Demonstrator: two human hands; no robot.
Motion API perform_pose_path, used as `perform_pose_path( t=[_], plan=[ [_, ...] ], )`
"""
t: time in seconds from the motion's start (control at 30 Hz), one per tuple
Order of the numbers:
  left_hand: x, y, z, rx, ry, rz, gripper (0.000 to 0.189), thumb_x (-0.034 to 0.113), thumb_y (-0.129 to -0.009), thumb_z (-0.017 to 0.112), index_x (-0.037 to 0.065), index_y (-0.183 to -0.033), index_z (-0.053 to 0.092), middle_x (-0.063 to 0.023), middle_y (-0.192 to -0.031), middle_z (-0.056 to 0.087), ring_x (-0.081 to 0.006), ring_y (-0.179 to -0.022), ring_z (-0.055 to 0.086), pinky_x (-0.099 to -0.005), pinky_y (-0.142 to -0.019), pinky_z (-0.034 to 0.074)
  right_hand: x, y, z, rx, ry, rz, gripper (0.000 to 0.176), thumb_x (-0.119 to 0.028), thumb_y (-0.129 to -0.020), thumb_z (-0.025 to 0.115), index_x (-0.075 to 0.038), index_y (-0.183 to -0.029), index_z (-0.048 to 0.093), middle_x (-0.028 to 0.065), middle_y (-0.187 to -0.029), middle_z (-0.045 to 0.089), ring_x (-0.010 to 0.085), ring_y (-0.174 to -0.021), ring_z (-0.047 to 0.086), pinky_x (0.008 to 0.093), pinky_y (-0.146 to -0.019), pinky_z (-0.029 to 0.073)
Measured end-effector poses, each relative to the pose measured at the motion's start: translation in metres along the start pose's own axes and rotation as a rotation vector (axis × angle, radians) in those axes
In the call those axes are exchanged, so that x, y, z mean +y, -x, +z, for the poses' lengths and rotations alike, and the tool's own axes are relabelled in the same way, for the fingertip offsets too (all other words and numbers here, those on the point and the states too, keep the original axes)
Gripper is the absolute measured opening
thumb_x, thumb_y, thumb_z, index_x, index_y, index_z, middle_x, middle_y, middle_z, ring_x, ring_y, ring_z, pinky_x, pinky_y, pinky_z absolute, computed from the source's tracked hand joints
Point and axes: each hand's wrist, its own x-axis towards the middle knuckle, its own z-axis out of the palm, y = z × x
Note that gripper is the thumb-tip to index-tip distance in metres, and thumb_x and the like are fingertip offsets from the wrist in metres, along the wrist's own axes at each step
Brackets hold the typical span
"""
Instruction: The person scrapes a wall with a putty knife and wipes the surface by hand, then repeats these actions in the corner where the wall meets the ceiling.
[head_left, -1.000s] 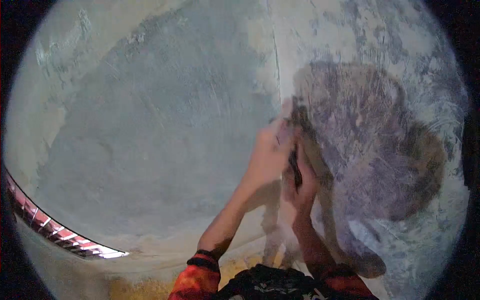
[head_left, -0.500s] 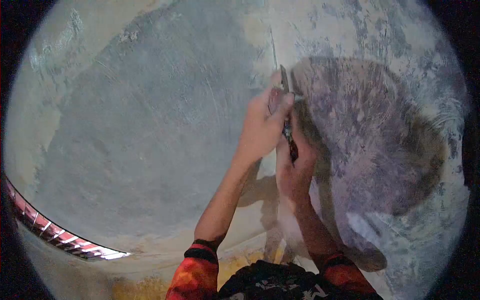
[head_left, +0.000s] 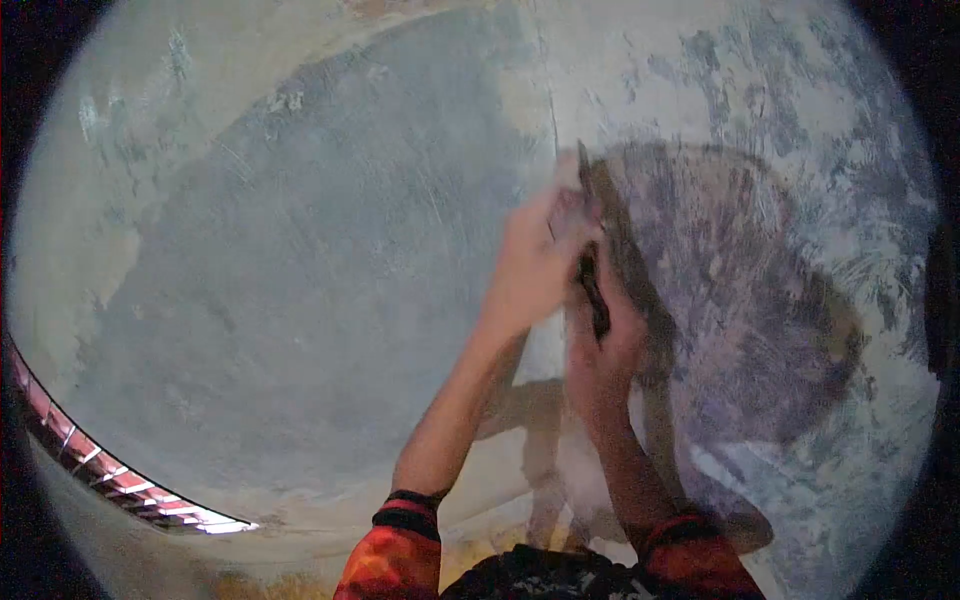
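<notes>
My right hand (head_left: 612, 335) is closed round the dark handle of a putty knife (head_left: 597, 300), which points up and away from me. Just above it, my left hand (head_left: 540, 250) is closed at the working end, blurred by motion. A thin flat blade (head_left: 583, 165), seen nearly edge-on, sticks up past the left fingers. Whether this blade belongs to the same tool, I cannot tell. Both hands are in front of a plastered wall (head_left: 330, 250), close to a thin vertical seam (head_left: 553, 110).
Left of the seam spreads a smooth grey patch; patchy, streaked plaster (head_left: 760, 90) covers the right. Shadows of my head and arms fall on the right side. A slatted opening (head_left: 120, 475) with reddish and bright strips curves along the lower left.
Both hands and the tool have shifted slightly down and right in view, and the blade is turned more edge-on. The wall has shifted slightly in view too.
</notes>
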Motion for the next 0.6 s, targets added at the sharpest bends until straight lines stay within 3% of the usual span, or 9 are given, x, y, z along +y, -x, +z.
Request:
perform_pose_path(
  t=[0.13,0.23,0.3,0.37,0.47,0.5,0.6],
  plan=[
    [0.0,0.006,0.001,0.076,-0.062,0.142,0.034,0.025,-0.091,0.058,-0.005,-0.106,0.06,-0.014,-0.092,0.067,-0.0179,-0.086,0.058,-0.0364,-0.079,0.045,0.019,0.01,0.005,0.086,0.02,-0.199,0.046,-0.011,-0.091,0.052,0.003,-0.135,0.047,0.0221,-0.129,0.056,0.0292,-0.118,0.057,0.0339,-0.099,0.042],
    [-0.006,0.006,0.017,0.193,-0.04,0.168,0.033,0.024,-0.091,0.057,-0.006,-0.105,0.06,-0.0177,-0.094,0.067,-0.0234,-0.087,0.061,-0.0378,-0.08,0.046,-0.003,0.001,0.002,0.059,-0.111,-0.114,0.044,-0.011,-0.091,0.052,0.004,-0.133,0.049,0.0231,-0.126,0.058,0.0304,-0.115,0.058,0.0342,-0.097,0.043],
    [0.007,-0.008,0.001,0.152,-0.174,0.044,0.032,0.023,-0.092,0.056,-0.006,-0.105,0.059,-0.0192,-0.094,0.066,-0.0261,-0.086,0.062,-0.0386,-0.081,0.046,-0.011,-0.014,-0.002,-0.089,0.029,0.085,0.044,-0.013,-0.092,0.052,0.004,-0.133,0.049,0.0241,-0.126,0.058,0.0304,-0.116,0.058,0.0346,-0.098,0.042],
    [0.013,-0.007,-0.007,0.069,-0.155,-0.048,0.032,0.023,-0.093,0.055,-0.005,-0.109,0.057,-0.0213,-0.094,0.066,-0.0278,-0.086,0.062,-0.0394,-0.081,0.046,-0.008,-0.013,-0.001,-0.126,0.159,0.103,0.044,-0.016,-0.092,0.054,0.005,-0.131,0.05,0.0238,-0.118,0.061,0.0307,-0.107,0.061,0.0358,-0.094,0.045],
    [-0.004,0.039,0.005,0.059,-0.162,-0.094,0.034,0.025,-0.094,0.053,-0.003,-0.112,0.056,-0.0225,-0.093,0.065,-0.0273,-0.086,0.062,-0.04,-0.08,0.046,0.031,0.025,0.002,0.07,0.067,-0.204,0.045,-0.02,-0.091,0.056,0.006,-0.128,0.052,0.0217,-0.107,0.064,0.0289,-0.091,0.064,0.0372,-0.082,0.047],
    [-0.014,0.066,0.016,0.075,-0.173,-0.089,0.034,0.026,-0.095,0.053,-0.003,-0.113,0.056,-0.0226,-0.093,0.065,-0.0265,-0.086,0.062,-0.0401,-0.08,0.046,0.046,0.053,0.001,0.099,-0.115,-0.049,0.047,-0.023,-0.091,0.056,0.005,-0.128,0.051,0.0192,-0.104,0.064,0.0266,-0.085,0.062,0.0369,-0.078,0.047],
    [-0.042,0.152,0.048,-0.044,-0.04,-0.495,0.04,0.027,-0.097,0.05,-0.001,-0.125,0.053,-0.0249,-0.107,0.063,-0.0281,-0.094,0.062,-0.0404,-0.083,0.046,0.071,0.141,-0.037,-0.116,-0.015,0.202,0.051,-0.025,-0.092,0.055,0.003,-0.134,0.047,0.0114,-0.096,0.062,0.0189,-0.077,0.058,0.0321,-0.071,0.047]
  ],
)
